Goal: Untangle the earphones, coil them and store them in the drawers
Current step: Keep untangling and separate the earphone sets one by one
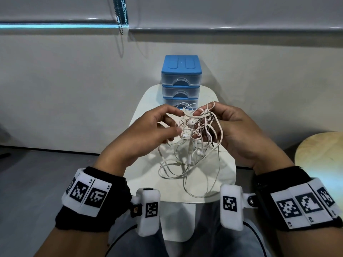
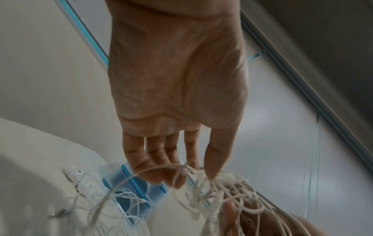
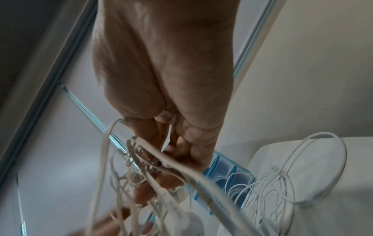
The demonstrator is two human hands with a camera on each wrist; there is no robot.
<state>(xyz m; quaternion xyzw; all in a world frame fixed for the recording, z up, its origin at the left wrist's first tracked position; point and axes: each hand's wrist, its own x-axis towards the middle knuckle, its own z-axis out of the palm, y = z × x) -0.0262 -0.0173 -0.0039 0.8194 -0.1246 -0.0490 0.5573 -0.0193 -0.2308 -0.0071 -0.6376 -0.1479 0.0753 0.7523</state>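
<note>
A tangled bundle of white earphones (image 1: pixel 193 130) hangs between both hands above a small white table (image 1: pixel 146 175). My left hand (image 1: pixel 163 123) pinches the knot from the left, its fingertips (image 2: pixel 212 174) on the cords (image 2: pixel 222 191). My right hand (image 1: pixel 219 117) grips cords from the right, with loops draped over its fingers (image 3: pixel 161 180). Loose loops and earbuds (image 1: pixel 199 152) trail down onto the table. More earbuds (image 2: pixel 80 180) and cord loops (image 3: pixel 282 183) lie on the table. A blue three-drawer unit (image 1: pixel 181 80) stands at the table's far end with its drawers closed.
A grey wall with window blinds and a hanging bead chain (image 1: pixel 120 19) stands behind the table. A round wooden stool (image 1: pixel 321 154) is at the right. The table's near edge is just before my wrists.
</note>
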